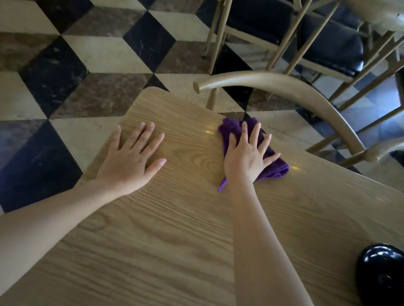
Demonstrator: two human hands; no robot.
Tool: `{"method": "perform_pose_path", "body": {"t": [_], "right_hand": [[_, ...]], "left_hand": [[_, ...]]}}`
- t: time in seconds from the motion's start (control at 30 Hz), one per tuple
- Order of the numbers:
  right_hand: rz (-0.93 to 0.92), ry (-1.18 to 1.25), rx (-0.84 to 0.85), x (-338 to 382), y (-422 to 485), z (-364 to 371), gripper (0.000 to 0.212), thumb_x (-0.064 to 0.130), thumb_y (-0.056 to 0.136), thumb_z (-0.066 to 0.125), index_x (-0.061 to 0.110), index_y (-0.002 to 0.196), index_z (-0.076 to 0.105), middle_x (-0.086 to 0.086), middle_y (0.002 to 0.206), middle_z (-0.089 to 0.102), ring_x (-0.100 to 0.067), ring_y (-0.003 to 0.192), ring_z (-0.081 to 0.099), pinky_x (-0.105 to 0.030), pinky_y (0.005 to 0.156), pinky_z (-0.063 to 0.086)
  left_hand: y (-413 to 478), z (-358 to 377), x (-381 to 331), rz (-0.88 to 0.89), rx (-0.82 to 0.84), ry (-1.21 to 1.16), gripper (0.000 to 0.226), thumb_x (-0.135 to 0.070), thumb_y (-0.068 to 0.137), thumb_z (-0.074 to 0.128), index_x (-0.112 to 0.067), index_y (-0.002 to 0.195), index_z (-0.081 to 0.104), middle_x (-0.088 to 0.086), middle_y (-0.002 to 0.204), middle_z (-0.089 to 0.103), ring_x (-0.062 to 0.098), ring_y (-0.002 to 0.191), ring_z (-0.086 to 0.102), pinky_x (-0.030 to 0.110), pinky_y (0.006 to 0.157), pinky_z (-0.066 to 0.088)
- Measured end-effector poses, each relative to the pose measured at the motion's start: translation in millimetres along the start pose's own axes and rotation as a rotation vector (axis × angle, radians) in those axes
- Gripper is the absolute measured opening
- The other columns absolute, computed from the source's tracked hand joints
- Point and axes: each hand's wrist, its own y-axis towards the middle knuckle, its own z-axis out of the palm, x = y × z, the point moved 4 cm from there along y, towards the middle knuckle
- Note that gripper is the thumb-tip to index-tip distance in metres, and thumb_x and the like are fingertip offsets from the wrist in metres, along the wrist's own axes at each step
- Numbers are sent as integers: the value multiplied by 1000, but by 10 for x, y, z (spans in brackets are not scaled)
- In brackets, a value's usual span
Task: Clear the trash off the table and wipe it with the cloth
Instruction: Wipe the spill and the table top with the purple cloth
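Right of the frame's centre, a crumpled purple cloth (275, 167) is lying on the light wood-grain table (183, 241), pressed under the right hand (246, 156), fingers spread flat across it. Left of it, the left hand (129, 161) is resting flat on bare wood, holding nothing.

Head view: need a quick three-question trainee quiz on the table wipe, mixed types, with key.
1. True or false: the left hand lies flat on the bare light wood-grain table.
2. Which hand presses the crumpled purple cloth? A) left B) right C) both
3. Fill in: the glossy black rounded object sits near the table's ____ edge.

Key: 1 true. 2 B, the right hand, fingers spread over the cloth. 3 right.
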Motion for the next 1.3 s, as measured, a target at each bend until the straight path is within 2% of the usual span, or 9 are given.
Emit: {"method": "perform_pose_path", "body": {"t": [0.13,0.23,0.33,0.43,0.63,0.77,1.0,1.17,1.3], "right_hand": [[-118,7,34,464,-2,92,54,53,97,17,36,148,18,6,161,6,-29,148,-2,-65,113,-6],[-226,23,63,957,-74,202,54,52,97,17,35,148,18,6,161,6,-29,148,-3,-64,112,-7],[-337,52,107,1510,-237,329,55,53,97,15,34,148,18,5,161,6,-29,148,-3,-64,112,-8],[-476,31,127,1914,-482,428,55,53,97,16,34,148,19,5,161,9,-30,148,-1,-64,112,-7],[-616,-11,93,1550,-498,294,52,51,96,26,34,145,28,7,159,18,-23,147,9,-55,117,4],[-446,-33,63,652,-377,100,52,52,95,24,38,145,25,10,159,18,-21,148,10,-51,119,6],[41,-83,-26,-1346,-543,-359,51,47,97,25,32,146,28,6,159,16,-22,147,11,-52,118,9],[258,-25,-58,-1224,-638,-299,51,45,98,21,31,147,25,7,160,14,-23,148,5,-56,117,4],[257,-35,-32,-870,-661,-222,52,48,98,19,32,147,25,9,160,11,-24,148,4,-61,115,4]], "left_hand": [[5,-51,16,49,75,-55,83,-70,78,-5,-25,147,-7,3,158,-14,16,144,-18,51,117,-12],[-189,-78,73,131,78,-52,79,-69,79,-7,-25,144,-14,1,156,-18,15,144,-20,41,117,-14],[-551,-76,108,177,56,-52,72,-65,87,3,-24,146,-5,0,158,-10,16,145,-14,33,119,-10],[-858,-62,180,169,54,-46,68,-62,90,8,-23,146,1,1,158,-2,19,146,-6,33,118,-7],[-1082,-82,246,148,63,-39,69,-58,93,15,-16,148,16,7,157,13,23,146,11,34,118,-1],[-1074,-70,253,151,47,-5,69,-58,93,14,-15,147,18,7,157,16,22,146,13,36,118,5],[-1073,-57,252,142,62,14,71,-58,93,13,-12,147,21,8,156,19,23,145,18,36,118,6],[-1072,-66,239,156,48,32,71,-57,94,13,-10,146,21,11,155,22,24,144,18,38,118,6],[-1069,-44,240,159,35,13,71,-57,93,11,-12,147,18,10,156,18,24,145,14,40,118,8]]}}
